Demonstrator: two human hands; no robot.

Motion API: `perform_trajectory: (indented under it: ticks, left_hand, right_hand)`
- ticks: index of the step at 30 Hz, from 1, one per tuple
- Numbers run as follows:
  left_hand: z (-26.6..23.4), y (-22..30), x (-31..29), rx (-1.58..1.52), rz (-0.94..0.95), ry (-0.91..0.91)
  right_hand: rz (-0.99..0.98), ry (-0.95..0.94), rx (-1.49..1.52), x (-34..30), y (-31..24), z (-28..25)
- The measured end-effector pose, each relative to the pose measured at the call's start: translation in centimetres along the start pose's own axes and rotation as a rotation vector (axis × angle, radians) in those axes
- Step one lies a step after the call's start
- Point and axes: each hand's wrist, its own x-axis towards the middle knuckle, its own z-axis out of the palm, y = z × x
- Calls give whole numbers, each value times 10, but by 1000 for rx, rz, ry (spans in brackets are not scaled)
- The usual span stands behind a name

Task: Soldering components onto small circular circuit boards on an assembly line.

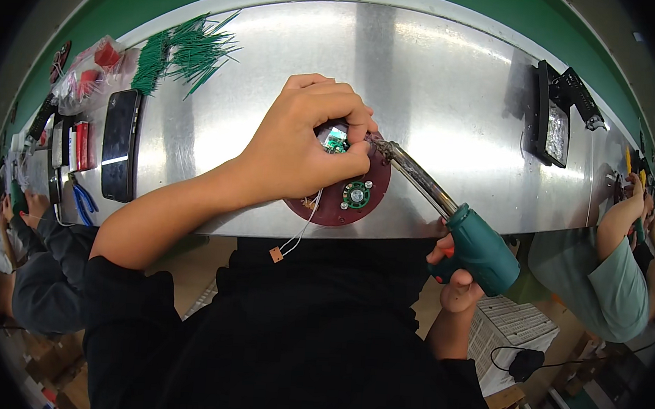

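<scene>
A dark red round base lies near the front edge of the metal bench, with a green ringed part screwed on it. Over the base, my left hand is closed in a pinch, thumb and forefinger together; what is between the fingertips is hidden. Behind those fingers a small green circuit board shows in part. Two thin white wires run from the base to a small copper-coloured plate hanging past the edge. My right hand grips a green soldering gun, its tip beside my left fingertips.
Green cable ties lie at the back left, near a plastic bag with red pieces. A black phone and blue-handled pliers are at left. A black lamp-like fixture stands at right. Other people work at both sides.
</scene>
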Motion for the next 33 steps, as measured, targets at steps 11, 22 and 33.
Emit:
perform_trajectory:
  ticks: [11, 22, 33]
  left_hand:
    - [1, 0, 1, -4, -17, 29]
    - [1, 1, -4, -11, -2, 42]
    - [-2, -5, -2, -7, 43, -6]
  right_hand:
    - [2, 43, -171, -4, -4, 3]
    - [-209, 82, 233, 40, -22, -2]
    - [-195, 110, 134, 62, -7, 7]
